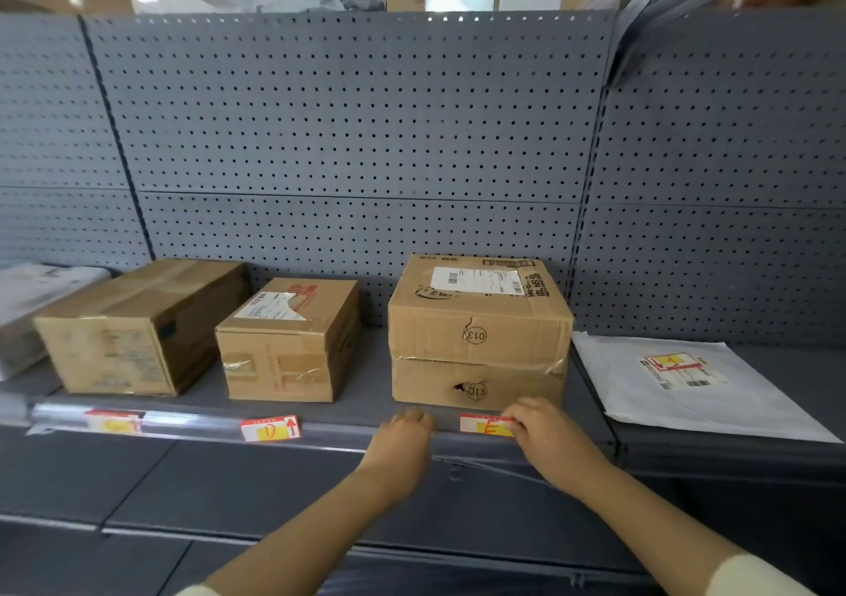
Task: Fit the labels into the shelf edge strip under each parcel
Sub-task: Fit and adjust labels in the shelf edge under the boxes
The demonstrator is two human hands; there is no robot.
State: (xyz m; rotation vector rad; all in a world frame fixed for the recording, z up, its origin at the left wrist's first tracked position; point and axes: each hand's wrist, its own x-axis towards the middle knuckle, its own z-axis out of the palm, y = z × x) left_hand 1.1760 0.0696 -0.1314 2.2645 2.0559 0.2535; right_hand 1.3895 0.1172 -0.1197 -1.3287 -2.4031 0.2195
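My right hand [545, 430] pinches the E label [485, 426] against the shelf edge strip [183, 426]; my left hand [405, 430] rests curled on the strip at nine o'clock of it, holding nothing. Beyond, at twelve o'clock, sits the marked parcel [478, 334]; the D label [270, 428] lies farther left.

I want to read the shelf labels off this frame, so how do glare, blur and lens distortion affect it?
Head view: glare streaks the clear edge strip at left, washing out the leftmost label; the D label reads clearly; the E label is partly covered by the right hand; wide-angle distortion bends the pegboard and shelf lines; edges look soft.
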